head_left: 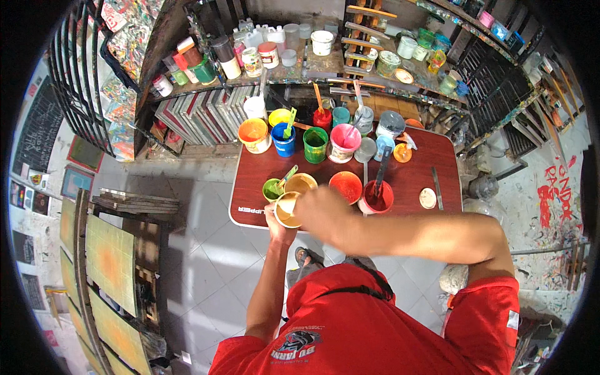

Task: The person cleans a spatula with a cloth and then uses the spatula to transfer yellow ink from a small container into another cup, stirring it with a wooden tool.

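At the table's near edge, my left hand (279, 226) is wrapped round a small tub of cream-yellow paint (286, 215), tilted with its mouth facing up. My right hand (322, 215) is a closed, slightly blurred fist over the tub's right side. Its fingertips and anything in them are hidden. Just behind stands a tub of tan paint (301, 182), partly covered by the right hand. Left of it is a green paint tub (271, 190) with a light-green spatula (288, 175). Beyond the right wrist are an orange-red paint tub (345, 185) and a dark-red paint tub (377, 199).
Several paint pots, including a blue pot (284, 145) and a pink-paint pot (343, 150), crowd the back of the dark-red table (406, 181). A round lid (427, 198) lies on the right beside a flat strip (437, 187). Framed screens (206, 122) stand under the shelf behind.
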A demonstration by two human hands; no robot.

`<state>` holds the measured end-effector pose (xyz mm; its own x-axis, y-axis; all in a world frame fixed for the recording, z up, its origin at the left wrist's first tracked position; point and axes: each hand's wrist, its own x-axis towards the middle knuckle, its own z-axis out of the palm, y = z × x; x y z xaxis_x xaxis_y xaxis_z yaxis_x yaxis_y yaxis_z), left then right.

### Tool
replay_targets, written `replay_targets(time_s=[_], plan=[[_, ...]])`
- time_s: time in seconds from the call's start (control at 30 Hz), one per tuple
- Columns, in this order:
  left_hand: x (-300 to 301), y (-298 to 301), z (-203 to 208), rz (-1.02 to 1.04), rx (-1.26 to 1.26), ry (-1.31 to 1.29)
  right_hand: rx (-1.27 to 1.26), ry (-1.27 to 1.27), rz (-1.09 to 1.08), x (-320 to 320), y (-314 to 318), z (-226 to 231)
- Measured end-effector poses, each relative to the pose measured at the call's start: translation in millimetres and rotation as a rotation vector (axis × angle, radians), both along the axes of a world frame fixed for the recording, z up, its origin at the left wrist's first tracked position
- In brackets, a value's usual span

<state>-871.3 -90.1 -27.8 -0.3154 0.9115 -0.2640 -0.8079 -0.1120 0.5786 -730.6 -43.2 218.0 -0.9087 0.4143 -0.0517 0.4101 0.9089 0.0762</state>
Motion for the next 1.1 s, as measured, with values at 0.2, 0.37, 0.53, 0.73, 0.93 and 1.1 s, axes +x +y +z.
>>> replay_targets(time_s=[0.2, 0.37, 0.53, 0.73, 0.93, 1.1], plan=[[-8, -12, 5, -0.029, -0.095, -0.041, 0.003, 0.081, -0.047, 8, 6, -5], [-5, -10, 3, -0.099, 0.004, -0.111, -0.147, -0.134, 0.115, 15, -25, -13], [8, -41, -13, -0.234, -0.074, 0.007, -0.115, -0.125, 0.001, 21, -22, -14], [13, -54, -27, -0.168, -0.191, -0.074, -0.101, -0.087, 0.039, 42, -22, -41], [-1, -40, -17, -0.087, -0.011, -0.066, -0.147, -0.108, 0.116, 30, -45, -35], [-5, -40, -8, -0.064, -0.092, 0.059, -0.097, -0.126, 0.054, 9, -28, -12]])
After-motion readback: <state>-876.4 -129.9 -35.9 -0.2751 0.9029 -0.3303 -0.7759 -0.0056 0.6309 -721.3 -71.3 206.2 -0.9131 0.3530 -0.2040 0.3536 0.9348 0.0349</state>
